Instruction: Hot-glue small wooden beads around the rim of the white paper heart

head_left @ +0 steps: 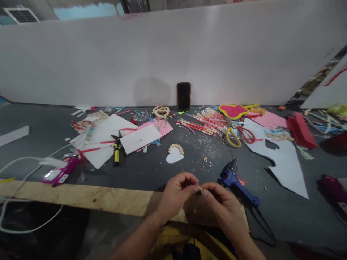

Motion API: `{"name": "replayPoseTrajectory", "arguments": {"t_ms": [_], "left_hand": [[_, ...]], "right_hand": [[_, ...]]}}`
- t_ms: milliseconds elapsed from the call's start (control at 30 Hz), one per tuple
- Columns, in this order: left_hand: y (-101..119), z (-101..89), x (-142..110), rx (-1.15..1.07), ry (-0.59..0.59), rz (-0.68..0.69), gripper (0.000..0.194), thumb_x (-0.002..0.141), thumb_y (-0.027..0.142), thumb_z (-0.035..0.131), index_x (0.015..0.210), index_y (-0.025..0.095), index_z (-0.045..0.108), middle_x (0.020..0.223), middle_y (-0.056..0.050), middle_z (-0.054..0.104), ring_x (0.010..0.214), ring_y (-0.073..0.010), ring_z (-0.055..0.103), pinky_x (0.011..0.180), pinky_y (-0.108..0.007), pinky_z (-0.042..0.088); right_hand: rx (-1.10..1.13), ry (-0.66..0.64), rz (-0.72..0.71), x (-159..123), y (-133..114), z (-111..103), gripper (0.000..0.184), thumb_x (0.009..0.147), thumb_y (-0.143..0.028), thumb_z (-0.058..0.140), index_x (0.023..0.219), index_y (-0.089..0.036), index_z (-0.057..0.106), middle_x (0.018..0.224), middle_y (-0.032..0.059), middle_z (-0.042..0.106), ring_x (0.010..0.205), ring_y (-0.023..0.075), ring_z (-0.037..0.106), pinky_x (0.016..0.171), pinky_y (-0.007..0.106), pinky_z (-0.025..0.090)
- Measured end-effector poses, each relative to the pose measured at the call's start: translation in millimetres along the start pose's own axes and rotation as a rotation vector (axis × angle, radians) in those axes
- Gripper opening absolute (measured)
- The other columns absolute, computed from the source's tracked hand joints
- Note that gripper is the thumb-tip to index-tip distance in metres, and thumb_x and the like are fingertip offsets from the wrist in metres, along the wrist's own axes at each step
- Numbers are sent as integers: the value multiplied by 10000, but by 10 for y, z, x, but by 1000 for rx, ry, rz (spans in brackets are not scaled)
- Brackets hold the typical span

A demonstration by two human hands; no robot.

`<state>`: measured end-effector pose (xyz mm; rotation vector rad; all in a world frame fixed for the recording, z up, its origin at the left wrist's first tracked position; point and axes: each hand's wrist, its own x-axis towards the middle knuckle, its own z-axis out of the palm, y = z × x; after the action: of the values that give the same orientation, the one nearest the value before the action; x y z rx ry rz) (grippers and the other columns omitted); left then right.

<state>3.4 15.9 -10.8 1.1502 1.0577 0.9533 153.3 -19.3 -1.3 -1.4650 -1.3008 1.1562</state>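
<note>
Pinching a tiny beige piece (200, 188) between thumb and finger, the left hand (177, 195) meets the right hand (222, 204), whose thumb and forefinger also close on it. The piece is held above the near edge of the dark tabletop (146, 173), over the plywood strip (114, 196); its exact shape is too small to tell.

Just beyond the hands lies a white paper heart (175, 156), its far rounded edge lined with similar beige pieces. To its right is a small cluster of loose bits (205, 160), with pale crumbs scattered around.

A blue hot glue gun (238, 182) lies near the right hand, its nozzle pointing away from the person. Farther back are scissors (233, 140) with one yellow and one red handle, next to red-and-cream sticks (197, 129). Left of the heart, a white card (141, 139) with handwriting partly covers pink paper (166, 127), and yellow-and-black pliers (116, 153) lie beside it. A smartphone (184, 95) leans upright against the pale partition (108, 65).
</note>
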Motion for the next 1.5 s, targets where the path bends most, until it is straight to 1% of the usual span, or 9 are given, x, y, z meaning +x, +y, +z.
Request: {"name": "replayPoseTrajectory", "arguments": {"t_ms": [233,300,467,667,800,933,1133,1300,1500], "left_hand": [[-16,-17,-10,-15,-3,-14,131,752,267,641,803,147,651,743,-19,639,709,-138,552,680,-229,427],[-18,-11,-16,-22,-13,-25,151,764,289,635,795,143,659,738,-21,645,709,-137,554,682,-228,425],[-45,43,-42,-201,-53,-126,219,737,354,671,805,146,684,768,-29,684,725,-138,581,707,-234,429],[-103,56,-42,-368,-34,-221,257,654,351,755,758,130,675,657,6,632,602,-88,522,621,-203,393],[-87,55,-47,-413,-49,-261,306,610,370,782,745,122,663,655,-3,621,605,-94,515,625,-212,392],[-61,53,-58,-404,-109,-282,305,614,375,777,727,117,661,631,2,596,580,-85,487,591,-200,372],[-20,25,-53,-405,-180,-310,284,618,351,778,711,109,661,592,14,559,541,-65,457,549,-185,341],[11,31,-64,-458,-193,-361,322,586,376,795,680,108,644,597,3,561,530,-66,460,536,-184,341],[-13,35,-72,-536,-204,-378,308,580,333,811,720,104,659,626,-6,604,542,-65,513,563,-184,384]], "right_hand": [[-73,59,-53,-9,-25,-14,199,794,-389,588,805,-210,675,713,5,672,645,146,615,580,206,493],[-124,83,-133,-5,-11,-12,171,806,-357,578,808,-214,672,730,10,676,665,150,622,599,216,497],[-296,146,-476,8,53,-16,111,814,-209,565,875,-229,656,766,28,672,702,149,629,628,240,502],[-450,113,-622,-1,40,-40,225,810,-132,515,957,-239,648,794,45,670,699,152,630,616,258,513],[-367,87,-569,-25,10,-25,188,817,-148,520,935,-230,642,792,49,661,711,158,623,624,262,509],[-211,91,-386,-46,-37,-16,98,819,-251,550,807,-219,642,724,25,647,669,152,614,594,238,496],[-103,66,-123,-72,-32,-44,143,780,-351,606,766,-209,613,662,-9,623,594,129,590,540,197,483],[-65,25,-193,-54,19,-84,205,784,-321,609,961,-224,641,800,20,644,712,146,619,627,220,513],[-111,-92,-329,-19,11,-114,174,819,-255,576,960,-236,677,852,41,638,805,162,611,695,257,503]]}}
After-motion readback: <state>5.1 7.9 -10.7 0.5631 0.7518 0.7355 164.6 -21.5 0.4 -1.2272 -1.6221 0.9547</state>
